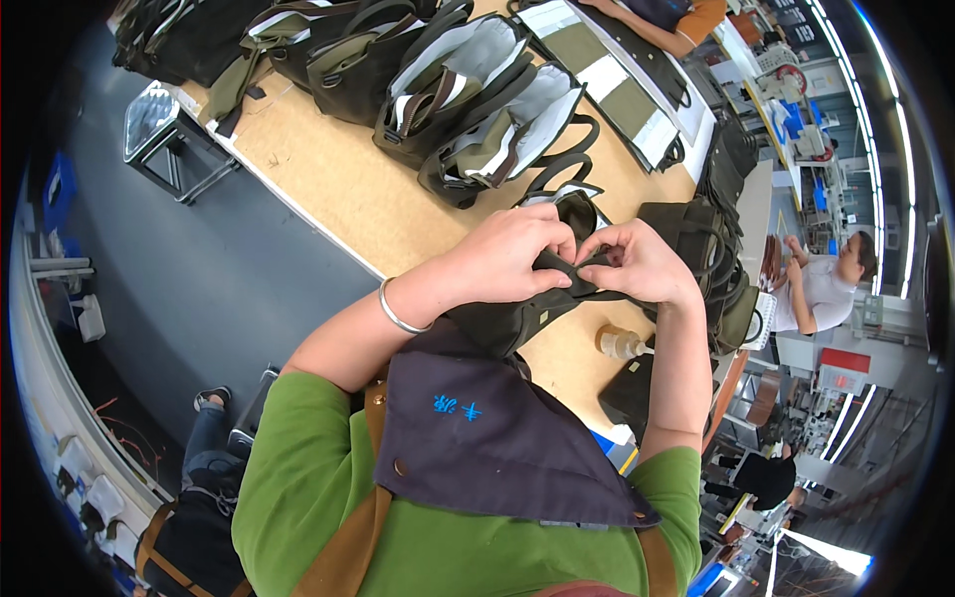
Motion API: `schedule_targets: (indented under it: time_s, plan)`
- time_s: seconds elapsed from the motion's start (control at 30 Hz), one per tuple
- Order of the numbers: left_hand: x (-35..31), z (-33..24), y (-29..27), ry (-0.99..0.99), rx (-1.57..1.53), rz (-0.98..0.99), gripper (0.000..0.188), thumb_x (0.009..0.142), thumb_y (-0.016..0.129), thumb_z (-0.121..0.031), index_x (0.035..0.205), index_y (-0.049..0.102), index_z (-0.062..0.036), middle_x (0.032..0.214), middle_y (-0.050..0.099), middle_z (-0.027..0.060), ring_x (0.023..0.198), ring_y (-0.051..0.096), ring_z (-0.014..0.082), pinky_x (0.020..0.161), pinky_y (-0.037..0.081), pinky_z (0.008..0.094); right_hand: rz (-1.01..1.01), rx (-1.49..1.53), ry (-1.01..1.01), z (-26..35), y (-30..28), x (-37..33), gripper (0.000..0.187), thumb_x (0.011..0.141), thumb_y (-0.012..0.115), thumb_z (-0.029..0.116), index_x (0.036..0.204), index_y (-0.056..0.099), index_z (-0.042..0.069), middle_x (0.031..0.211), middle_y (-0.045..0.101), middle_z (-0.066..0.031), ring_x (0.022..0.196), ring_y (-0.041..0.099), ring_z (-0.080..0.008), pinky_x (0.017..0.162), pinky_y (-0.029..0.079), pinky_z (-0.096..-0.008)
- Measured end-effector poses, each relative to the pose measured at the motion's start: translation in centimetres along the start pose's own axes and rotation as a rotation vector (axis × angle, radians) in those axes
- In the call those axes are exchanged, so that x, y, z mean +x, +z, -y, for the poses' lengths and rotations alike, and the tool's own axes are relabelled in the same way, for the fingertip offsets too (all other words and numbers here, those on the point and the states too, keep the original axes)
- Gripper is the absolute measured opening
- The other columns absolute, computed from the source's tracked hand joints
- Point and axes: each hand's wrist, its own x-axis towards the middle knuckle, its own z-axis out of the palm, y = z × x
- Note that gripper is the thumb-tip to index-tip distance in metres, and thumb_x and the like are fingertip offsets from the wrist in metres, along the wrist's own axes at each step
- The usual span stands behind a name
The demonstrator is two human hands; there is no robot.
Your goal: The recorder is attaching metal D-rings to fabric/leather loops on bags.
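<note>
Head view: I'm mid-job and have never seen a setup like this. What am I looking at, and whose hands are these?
There is no robot here. A person works bare-handed, wearing two side-by-side fisheye cameras on the head. This picture comes from the left one, looking down, so straight edges bend near the rim.

The left hand, with a bangle at its wrist, and the right hand are the wearer's own. Both pinch the dark fabric of a bag in front of the body.

On the tan table stand more bags, some open with pale linings. A small bottle is nearer the right forearm.
</note>
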Motion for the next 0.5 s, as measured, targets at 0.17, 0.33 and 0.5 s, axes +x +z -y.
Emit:
schedule_targets:
  time_s: [0.17, 0.33, 0.5]
  plan:
    - [-0.1, 0.0, 0.0, -0.028, -0.012, 0.001, 0.021, 0.074, 0.08, -0.015, 0.089, 0.069, -0.0072, 0.082, 0.057, 0.0067, 0.077, 0.06, 0.0235, 0.066, 0.048, 0.0352, 0.015, -0.051, 0.007, 0.8, -0.1, 0.0, 0.011, 0.076, 0.072, 0.003, 0.087, 0.071, 0.002, 0.062, 0.054, 0.0082, 0.054, 0.043, 0.0011, 0.047, 0.031, -0.0195]
    - [-0.3, 0.2, 1.1, 0.004, -0.028, -0.084, 0.016, 0.074, 0.078, -0.01, 0.085, 0.066, -0.0065, 0.08, 0.055, 0.0059, 0.067, 0.057, 0.0229, 0.059, 0.044, 0.0342, 0.029, -0.081, 0.029, 0.9, -0.2, 0.3, 0.016, 0.073, 0.071, 0.009, 0.088, 0.072, 0.003, 0.057, 0.052, 0.0062, 0.052, 0.041, -0.0018, 0.047, 0.031, -0.0229]
    - [-0.4, 0.2, 1.7, 0.011, 0.015, -0.122, 0.014, 0.075, 0.075, -0.006, 0.084, 0.065, -0.0067, 0.079, 0.054, 0.0055, 0.067, 0.057, 0.0229, 0.058, 0.044, 0.0341, 0.02, -0.093, 0.031, 0.7, -0.1, 0.6, 0.012, 0.075, 0.072, 0.0, 0.087, 0.07, 0.002, 0.063, 0.054, 0.0086, 0.055, 0.043, 0.0011, 0.048, 0.03, -0.0195]
